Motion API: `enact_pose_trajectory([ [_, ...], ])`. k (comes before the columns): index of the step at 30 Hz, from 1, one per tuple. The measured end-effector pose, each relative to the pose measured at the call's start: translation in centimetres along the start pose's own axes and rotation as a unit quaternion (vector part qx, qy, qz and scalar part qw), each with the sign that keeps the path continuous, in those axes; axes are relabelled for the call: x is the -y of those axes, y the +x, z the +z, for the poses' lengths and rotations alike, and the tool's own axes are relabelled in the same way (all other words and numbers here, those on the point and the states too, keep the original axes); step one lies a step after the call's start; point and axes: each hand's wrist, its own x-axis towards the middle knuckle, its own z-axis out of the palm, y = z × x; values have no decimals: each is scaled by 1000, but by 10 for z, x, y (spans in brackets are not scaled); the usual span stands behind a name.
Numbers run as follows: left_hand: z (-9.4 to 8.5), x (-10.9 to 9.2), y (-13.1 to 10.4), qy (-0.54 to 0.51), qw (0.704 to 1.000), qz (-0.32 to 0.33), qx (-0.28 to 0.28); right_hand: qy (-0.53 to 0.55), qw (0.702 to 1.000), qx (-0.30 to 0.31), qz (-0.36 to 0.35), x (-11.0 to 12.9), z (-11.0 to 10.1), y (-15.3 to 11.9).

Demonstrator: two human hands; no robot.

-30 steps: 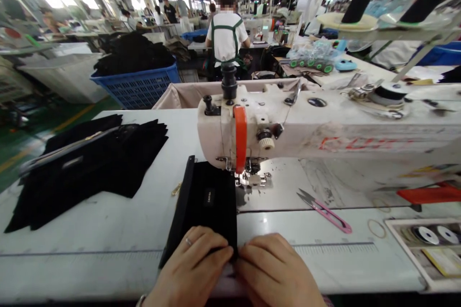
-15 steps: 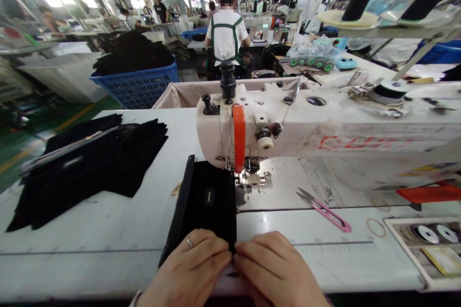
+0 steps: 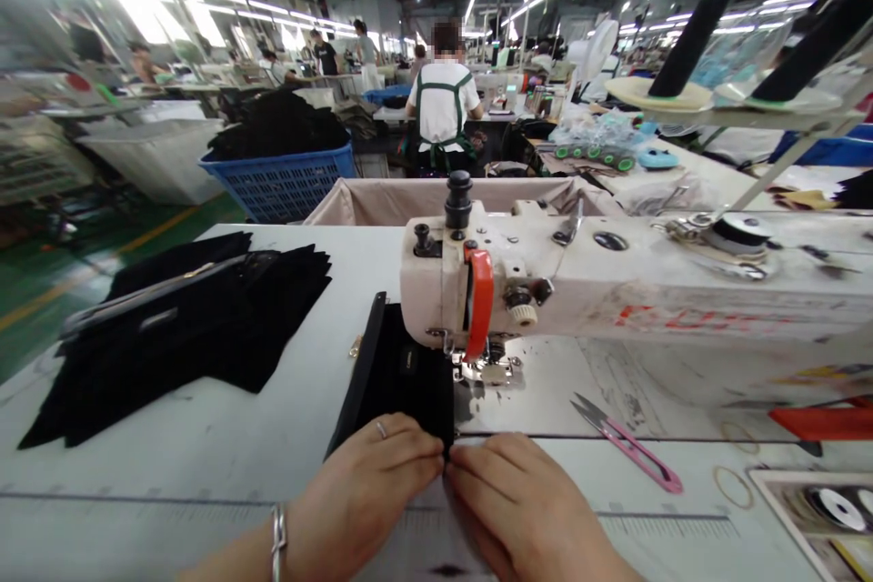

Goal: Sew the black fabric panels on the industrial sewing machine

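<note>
A black fabric piece (image 3: 402, 391) with a small dark label lies flat at the left of the presser foot (image 3: 487, 371) of a white sewing machine (image 3: 573, 291). A black zipper strip (image 3: 360, 364) runs along its left side, with a gold puller (image 3: 356, 346) beside it. My left hand (image 3: 372, 491), wearing a ring and a bracelet, pinches the near right corner of the fabric. My right hand (image 3: 525, 496) pinches the same edge from the other side, fingertips almost touching the left ones. The fingertips hide the corner itself.
Pink thread snips (image 3: 631, 446) lie right of the needle area. A stack of black fabric pieces (image 3: 184, 327) rests on the table's left. A tray with bobbins (image 3: 811, 509) sits at the right edge. Behind stand a blue basket (image 3: 279, 182) and a person (image 3: 443, 105) facing away.
The camera view has tilted up and shifted left. Both hands and the fabric have moved slightly away from me, toward the machine; the pinch on the edge stays.
</note>
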Motion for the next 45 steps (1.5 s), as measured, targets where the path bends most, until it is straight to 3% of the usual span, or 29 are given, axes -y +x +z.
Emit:
enact_pose_trajectory([
  [5, -5, 12, 13, 1, 1000, 14, 9, -7, 1000, 26, 12, -6, -1, 12],
  [13, -2, 38, 26, 26, 999, 28, -23, -17, 997, 59, 40, -21, -4, 29],
  [18, -2, 52, 34, 54, 997, 36, -30, -31, 997, 40, 55, -29, 1, 30],
  [30, -1, 72, 49, 104, 994, -41, -22, 1, 998, -3, 58, -36, 10, 30],
  [36, -3, 69, 50, 108, 991, -74, -5, 2, 998, -2, 70, -38, 12, 31],
  [41, -19, 48, 53, 102, 988, -113, 35, 4, 997, -11, 77, -36, 8, 30],
  [45, -30, 37, 43, 49, 993, -83, 62, 6, 998, -13, 64, -36, 6, 28],
])
